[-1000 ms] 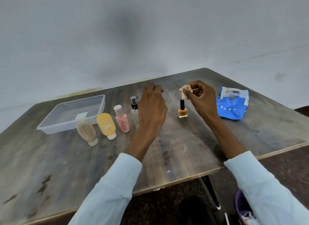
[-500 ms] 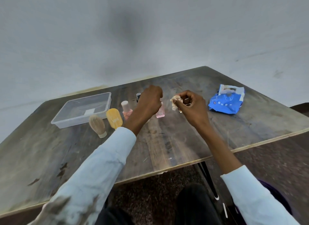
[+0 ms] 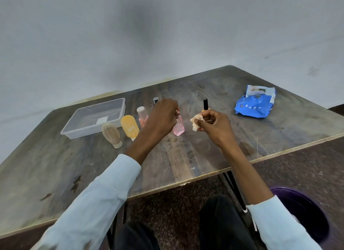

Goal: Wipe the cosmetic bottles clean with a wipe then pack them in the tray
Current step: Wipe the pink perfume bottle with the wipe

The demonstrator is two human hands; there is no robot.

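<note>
Spray bottle (image 3: pixel 156 101) mostly hidden behind left hand (image 3: pixel 163 117); nail polish (image 3: pixel 205 104) base hidden behind right hand (image 3: pixel 214 127).

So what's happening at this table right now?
A person is cleaning cosmetic bottles. The left hand holds a small pink bottle by its top, just above the table; the right hand pinches a crumpled wipe beside it. The other bottles stand unpacked, and no bottle is in the clear tray yet.

Lighting is dim, even and diffuse. A soft dark smudge sits at 12 o'clock on the wall (image 3: pixel 145 26). Wide-angle bending and blur affect the edges.
</note>
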